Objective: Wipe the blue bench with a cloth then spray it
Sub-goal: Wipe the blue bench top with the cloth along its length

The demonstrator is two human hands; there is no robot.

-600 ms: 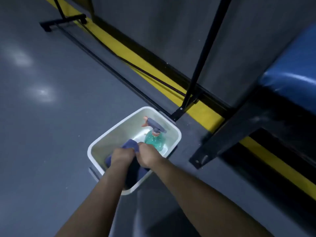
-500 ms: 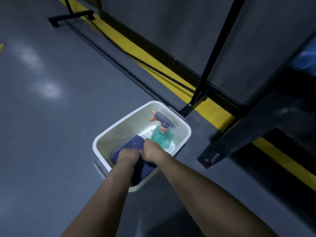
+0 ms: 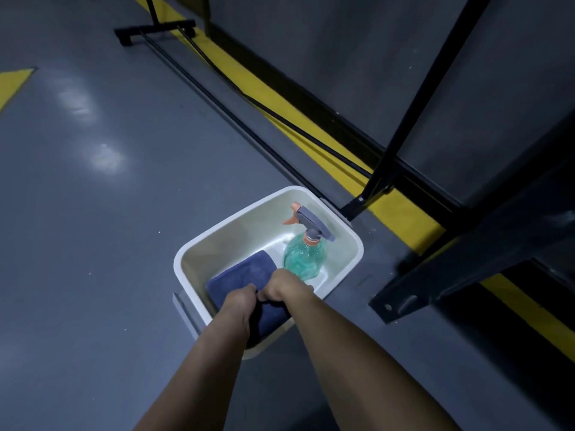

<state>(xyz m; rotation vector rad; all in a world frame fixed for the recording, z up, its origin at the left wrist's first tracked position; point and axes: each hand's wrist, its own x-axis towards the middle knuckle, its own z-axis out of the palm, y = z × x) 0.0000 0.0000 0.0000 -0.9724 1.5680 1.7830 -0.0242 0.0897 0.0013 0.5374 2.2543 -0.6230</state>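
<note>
Fingers of the left hand and right hand, knuckles side by side, curl closed on the near edge of a blue cloth lying near-left in a white tub. A green spray bottle stands upright at the tub's far right. The tub rests on the grey floor, with a black metal frame to its right.

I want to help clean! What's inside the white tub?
The white tub holds a blue cloth, which the left hand and right hand grip, and a spray bottle of green liquid beside it. Anything under the cloth is hidden.
</note>
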